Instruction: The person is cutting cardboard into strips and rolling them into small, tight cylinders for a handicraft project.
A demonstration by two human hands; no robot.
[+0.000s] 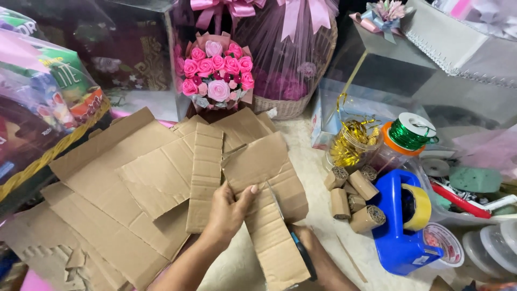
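Cluttered craft floor with gift baskets behind: cardboard being cut with scissors.

On a pale floor covering (pixel 301 145) strewn with cardboard, the left hand (pixel 229 207) pinches the top edge of a cardboard piece (pixel 272 215), fingers clamped on it, while the right hand (pixel 318 253), largely hidden under the card, grips blue-handled scissors (pixel 293 231) whose blades are partway up the piece. The cut looks about half run, by my reading; the upper part remains uncut. One long cut strip (pixel 205 175) lies just beside it, over several larger sheets. Near the right are about six cardboard rolls (pixel 353 196), one blue tape dispenser (pixel 401 226), one green ribbon spool (pixel 412 132) and one pink rose bouquet (pixel 217 73).
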